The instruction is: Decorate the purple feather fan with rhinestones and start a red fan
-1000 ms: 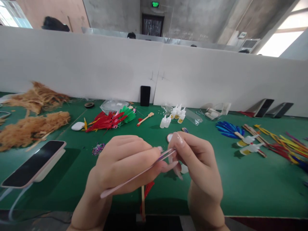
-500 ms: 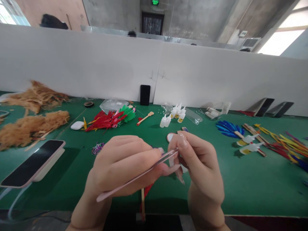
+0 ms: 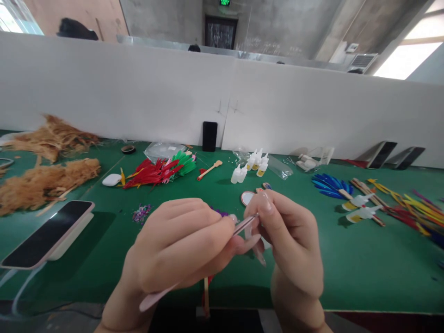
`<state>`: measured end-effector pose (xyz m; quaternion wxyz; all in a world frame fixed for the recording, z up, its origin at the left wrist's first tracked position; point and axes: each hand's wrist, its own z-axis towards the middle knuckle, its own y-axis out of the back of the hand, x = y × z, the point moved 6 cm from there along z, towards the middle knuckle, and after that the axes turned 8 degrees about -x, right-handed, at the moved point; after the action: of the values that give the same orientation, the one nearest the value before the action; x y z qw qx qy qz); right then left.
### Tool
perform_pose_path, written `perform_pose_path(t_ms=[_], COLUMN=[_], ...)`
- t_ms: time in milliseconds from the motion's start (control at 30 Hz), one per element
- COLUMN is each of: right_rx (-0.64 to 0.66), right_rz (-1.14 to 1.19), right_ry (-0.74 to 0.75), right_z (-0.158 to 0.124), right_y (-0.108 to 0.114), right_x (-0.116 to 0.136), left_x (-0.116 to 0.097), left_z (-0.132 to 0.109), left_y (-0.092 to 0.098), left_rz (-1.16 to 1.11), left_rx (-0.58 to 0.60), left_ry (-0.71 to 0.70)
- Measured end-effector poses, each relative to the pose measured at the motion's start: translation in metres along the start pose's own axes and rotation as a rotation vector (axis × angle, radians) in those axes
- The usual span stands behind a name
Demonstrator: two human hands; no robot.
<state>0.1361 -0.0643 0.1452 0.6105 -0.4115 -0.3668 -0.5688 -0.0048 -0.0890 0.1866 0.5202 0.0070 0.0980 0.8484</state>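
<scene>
Left hand: grasping slim pale-pink tweezers, lower centre of the frame
Right hand: pinched at their tips; what it grips, I can't tell
White plastic bottles: mid-frame

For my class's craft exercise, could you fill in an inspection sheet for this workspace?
Surface: green table, with materials spread across it.
Job's things: pink tweezers, partly covered by the left hand.
Clutter: tan fibre, red strips, blue strips, upright dropper bottles, and a phone at the picture's left.
Hands: the left holds the tweezers; their tips meet the fingertips of the right hand. Whether the right pinches anything is too small to tell.
Cables: a pale cable runs down beside the phone.
Surroundings: white partition behind the table; green exit sign beyond.
</scene>
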Motion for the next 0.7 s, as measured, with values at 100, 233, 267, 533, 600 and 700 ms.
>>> perform_pose_path(t_ms=[100, 233, 267, 533, 600, 700], right_rx=[-0.007, 0.000, -0.001, -0.007, -0.004, 0.000], right_rz=[0.018, 0.010, 0.009, -0.016, -0.028, -0.049], right_ry=[-0.007, -0.020, -0.021, -0.019, -0.008, -0.004], right_z=[-0.0003, -0.0009, -0.0010, -0.0010, -0.0005, 0.0000], right_y=[0.0015, 0.0023, 0.0023, 0.0009, 0.0008, 0.0006], right_x=[-0.0017, -0.0036, -0.0036, -0.0014, -0.0006, -0.0002], left_x=[-0.0014, 0.0013, 0.0011, 0.0032, 0.0027, 0.0031], left_z=[0.0015, 0.0035, 0.0038, 0.0022, 0.0020, 0.0025], left_y=[0.0005, 0.0002, 0.0003, -0.0019, -0.0020, -0.0014], left_rz=[0.001, -0.002, -0.016, -0.028, -0.031, -0.042], left_rx=[0.027, 0.032, 0.024, 0.049, 0.058, 0.055], left_ry=[-0.021, -0.005, -0.018, -0.054, -0.061, -0.058])
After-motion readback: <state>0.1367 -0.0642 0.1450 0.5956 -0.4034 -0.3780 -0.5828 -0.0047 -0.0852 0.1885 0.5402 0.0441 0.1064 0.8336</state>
